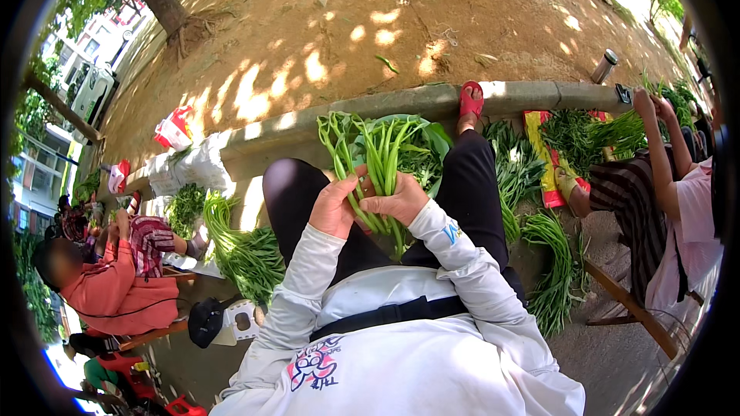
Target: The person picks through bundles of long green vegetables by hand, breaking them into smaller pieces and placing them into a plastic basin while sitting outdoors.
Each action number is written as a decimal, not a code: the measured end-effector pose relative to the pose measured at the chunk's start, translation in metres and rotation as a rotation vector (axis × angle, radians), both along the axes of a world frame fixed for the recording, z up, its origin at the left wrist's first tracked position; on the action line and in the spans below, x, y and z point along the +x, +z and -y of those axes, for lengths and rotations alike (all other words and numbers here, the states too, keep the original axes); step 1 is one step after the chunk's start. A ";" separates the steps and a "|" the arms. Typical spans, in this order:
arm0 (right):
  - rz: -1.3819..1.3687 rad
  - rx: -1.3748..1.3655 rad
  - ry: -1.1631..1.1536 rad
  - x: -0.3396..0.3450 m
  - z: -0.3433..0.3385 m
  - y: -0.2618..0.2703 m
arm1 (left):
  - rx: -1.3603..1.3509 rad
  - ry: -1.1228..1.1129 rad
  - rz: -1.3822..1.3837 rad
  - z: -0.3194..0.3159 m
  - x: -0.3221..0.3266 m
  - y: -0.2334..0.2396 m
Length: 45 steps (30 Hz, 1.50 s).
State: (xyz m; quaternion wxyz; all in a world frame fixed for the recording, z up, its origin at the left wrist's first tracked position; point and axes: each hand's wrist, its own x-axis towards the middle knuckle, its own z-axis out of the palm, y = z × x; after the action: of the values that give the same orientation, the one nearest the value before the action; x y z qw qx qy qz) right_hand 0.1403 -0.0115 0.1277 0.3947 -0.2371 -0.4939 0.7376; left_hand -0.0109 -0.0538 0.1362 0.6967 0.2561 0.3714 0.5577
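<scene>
Green leafy-vegetable stalks (385, 153) stand in a bunch between my two hands, above my lap. My left hand (337, 201) is closed around a few thick stems on the left side. My right hand (399, 199) grips the larger part of the bunch, its thumb across the lower stems. The two hands nearly meet at the fingertips. Behind the bunch, a pale green basin (437, 181) sits between my knees with loose leaves in it. The basin's near side is partly hidden by the stalks and my hands.
Piles of long-stemmed greens lie left (245, 251) and right (549, 268). A concrete curb (523, 95) runs ahead, with a metal flask (605, 66) by it. A seated person in a red top is at left; another person's hands hold greens at right. A black cap (206, 322) rests behind left.
</scene>
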 end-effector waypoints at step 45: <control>-0.292 -0.354 0.003 0.043 -0.011 0.041 | 0.140 0.498 -0.067 -0.014 -0.011 -0.006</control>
State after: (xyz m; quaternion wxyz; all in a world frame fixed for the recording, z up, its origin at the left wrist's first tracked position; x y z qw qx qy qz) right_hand 0.1830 -0.0006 0.1684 0.4133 -0.1927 -0.2950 0.8397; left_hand -0.0218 -0.0400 0.1301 0.5060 0.2228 0.4064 0.7274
